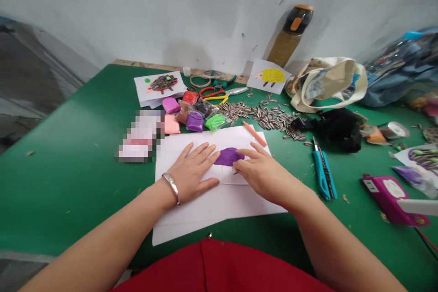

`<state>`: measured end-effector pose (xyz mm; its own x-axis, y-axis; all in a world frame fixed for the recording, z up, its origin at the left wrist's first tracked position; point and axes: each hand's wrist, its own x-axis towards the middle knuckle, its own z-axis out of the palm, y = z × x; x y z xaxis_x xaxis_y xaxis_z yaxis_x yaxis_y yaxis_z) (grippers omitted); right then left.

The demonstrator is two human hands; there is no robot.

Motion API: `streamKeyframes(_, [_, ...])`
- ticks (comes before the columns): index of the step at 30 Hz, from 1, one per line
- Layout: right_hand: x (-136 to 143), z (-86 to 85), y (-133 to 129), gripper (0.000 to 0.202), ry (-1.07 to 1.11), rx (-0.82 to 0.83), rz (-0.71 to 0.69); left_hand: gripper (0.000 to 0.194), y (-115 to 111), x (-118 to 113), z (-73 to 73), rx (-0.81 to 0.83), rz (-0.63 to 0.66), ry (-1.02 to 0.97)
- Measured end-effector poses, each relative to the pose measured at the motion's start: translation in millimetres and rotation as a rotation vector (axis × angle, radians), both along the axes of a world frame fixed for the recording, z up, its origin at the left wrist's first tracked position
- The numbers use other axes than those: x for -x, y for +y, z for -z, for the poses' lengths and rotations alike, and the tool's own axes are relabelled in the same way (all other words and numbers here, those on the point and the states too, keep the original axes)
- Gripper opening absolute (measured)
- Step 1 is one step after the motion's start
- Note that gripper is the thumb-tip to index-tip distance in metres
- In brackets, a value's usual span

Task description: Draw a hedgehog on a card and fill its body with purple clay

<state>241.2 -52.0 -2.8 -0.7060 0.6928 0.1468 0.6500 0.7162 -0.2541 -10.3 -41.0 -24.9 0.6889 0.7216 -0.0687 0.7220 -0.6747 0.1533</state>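
A flattened patch of purple modelling clay [228, 157] lies on white paper [191, 210], above a few thin drawn lines. My left hand [196, 169] rests flat on the paper, open, its fingertips at the clay's left edge. At the right edge, my right hand [262, 171] touches the clay with its fingertips; index finger and thumb are apart, and the other fingers are partly bent. An orange pencil-like stick [254, 133] lies at the paper's upper right, just beyond my right hand.
Bagged clay packs, including a green one [215, 122], sit behind the paper beside scattered sunflower seeds [270, 116]. Scissors [236, 91] lie farther back. A blurred-out phone-like object [142, 137] is left. A teal utility knife [323, 171] and a magenta power strip [393, 196] lie right.
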Motion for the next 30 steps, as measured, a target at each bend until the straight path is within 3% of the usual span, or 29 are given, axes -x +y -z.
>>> streamKeyframes(6, [1.1, -4.7, 3.2, 0.022, 0.169, -0.034, 0.106, 0.070, -0.9, 0.5, -0.1, 0.004, -0.005, -0.015])
streamKeyframes(10, [6.9, 4.6, 5.5, 0.021, 0.120, -0.003, 0.035, 0.069, -0.2, 0.3, 0.6, 0.006, -0.007, -0.011])
streamKeyframes(22, [15.8, 12.0, 4.5, 0.020, 0.065, -0.002, 0.025, 0.067, -0.1, 0.7, 2.0, -0.006, -0.005, -0.011])
streamKeyframes(30, [10.9, 11.6, 13.1, 0.020, 0.290, -0.074, 0.193, 0.070, -0.2, -0.4, 2.0, -0.006, -0.008, -0.023])
